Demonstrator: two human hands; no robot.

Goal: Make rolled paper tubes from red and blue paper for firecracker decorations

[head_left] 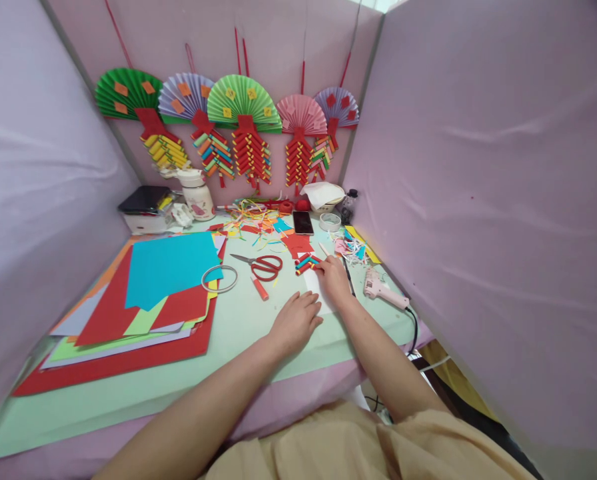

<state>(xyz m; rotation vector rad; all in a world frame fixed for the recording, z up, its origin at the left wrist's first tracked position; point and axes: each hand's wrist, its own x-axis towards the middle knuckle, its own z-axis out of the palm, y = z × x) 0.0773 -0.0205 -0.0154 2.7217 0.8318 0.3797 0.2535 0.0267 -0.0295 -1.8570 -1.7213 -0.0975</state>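
My right hand (335, 280) is at a small cluster of rolled paper tubes (306, 264), red and blue with yellow bands. Its fingers are closed at the right end of the cluster, pinching a paper roll that they partly hide. Flat on the table lies my left hand (294, 323), fingers stretched out and holding nothing, beside a white sheet of paper (316, 287). A cut red paper piece (297, 244) lies just beyond the tubes. Left of them are red-handled scissors (264, 268) and a small red-orange stick-like piece (260, 289).
Stacked coloured paper (173, 267) covers the left side, with a grey ring (219, 279) on its edge. A pink glue gun (384, 291) with a cord lies right. Behind are paper scraps (253, 220), a phone (303, 223), a tape roll (330, 222) and a bottle (197, 197). Paper fans (244, 100) hang above.
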